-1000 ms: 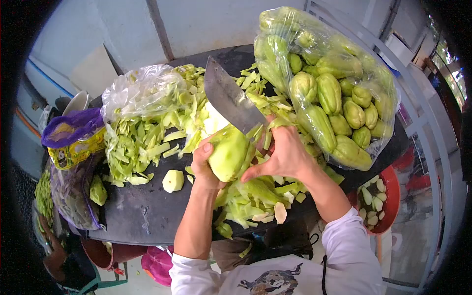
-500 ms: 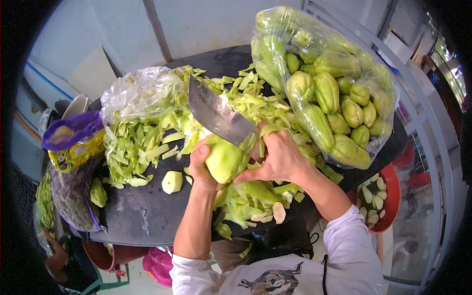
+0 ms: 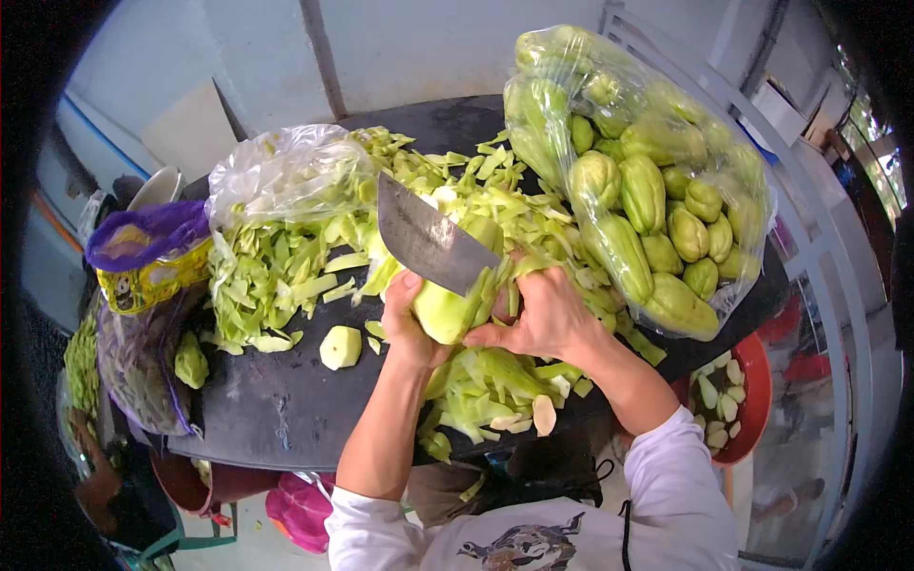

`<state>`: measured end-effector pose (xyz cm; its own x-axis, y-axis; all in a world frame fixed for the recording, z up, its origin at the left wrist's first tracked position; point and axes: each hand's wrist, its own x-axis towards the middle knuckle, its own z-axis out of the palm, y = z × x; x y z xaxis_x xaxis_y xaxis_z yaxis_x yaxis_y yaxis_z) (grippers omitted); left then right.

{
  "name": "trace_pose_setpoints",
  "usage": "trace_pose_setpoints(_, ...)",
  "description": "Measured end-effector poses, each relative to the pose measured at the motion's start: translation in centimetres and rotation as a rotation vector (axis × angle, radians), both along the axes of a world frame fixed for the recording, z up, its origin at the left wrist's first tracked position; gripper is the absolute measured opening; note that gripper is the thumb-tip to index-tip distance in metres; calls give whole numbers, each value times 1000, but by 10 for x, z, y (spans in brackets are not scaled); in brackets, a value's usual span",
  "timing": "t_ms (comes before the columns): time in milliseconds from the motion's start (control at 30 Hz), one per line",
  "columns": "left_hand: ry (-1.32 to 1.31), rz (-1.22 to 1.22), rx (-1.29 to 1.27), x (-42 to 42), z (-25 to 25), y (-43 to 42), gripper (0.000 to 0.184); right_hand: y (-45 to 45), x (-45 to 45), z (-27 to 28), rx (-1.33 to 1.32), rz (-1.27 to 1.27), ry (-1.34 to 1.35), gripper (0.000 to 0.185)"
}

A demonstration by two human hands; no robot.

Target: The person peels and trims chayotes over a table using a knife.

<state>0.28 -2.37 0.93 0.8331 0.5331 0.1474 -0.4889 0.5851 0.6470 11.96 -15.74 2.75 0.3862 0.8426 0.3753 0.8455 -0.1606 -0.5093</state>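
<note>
My left hand (image 3: 411,322) is wrapped round a pale green, partly peeled chayote (image 3: 444,310), held above the dark table. My right hand (image 3: 545,309) grips a broad knife, its handle hidden by the fingers. The knife's wide blade (image 3: 428,236) points up and left, its lower end against the top of the chayote. Strips of peel hang between the blade and my right fingers. Below both hands lies a heap of green peelings (image 3: 490,388). A cut pale piece (image 3: 340,347) rests to the left.
A clear bag of whole chayotes (image 3: 664,214) stands at the right. More peelings (image 3: 276,276) and a crumpled plastic bag (image 3: 286,176) lie at the left, beside a purple mesh bag (image 3: 143,366). Peeled pieces fill a red basin (image 3: 759,400) below the table (image 3: 248,419).
The blade first swung left and now lies lower and flatter over the chayote. Both hands still hold the chayote and knife. The whole view has shifted slightly.
</note>
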Motion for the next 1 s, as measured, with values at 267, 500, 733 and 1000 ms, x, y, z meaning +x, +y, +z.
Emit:
trace_pose_setpoints(267,28,47,4,6,-6,-7,60,5,-5,-3,94,7,17,93)
trace_pose_setpoints(500,82,63,117,4,-20,-3,63,9,-6,-7,185,30,7,84)
trace_pose_setpoints(733,129,255,-166,20,-37,-10,65,10,-12,-10,188,-23,-180,72)
trace_pose_setpoints(1000,93,56,-295,11,0,10,63,7,1,1,294,3,404,66)
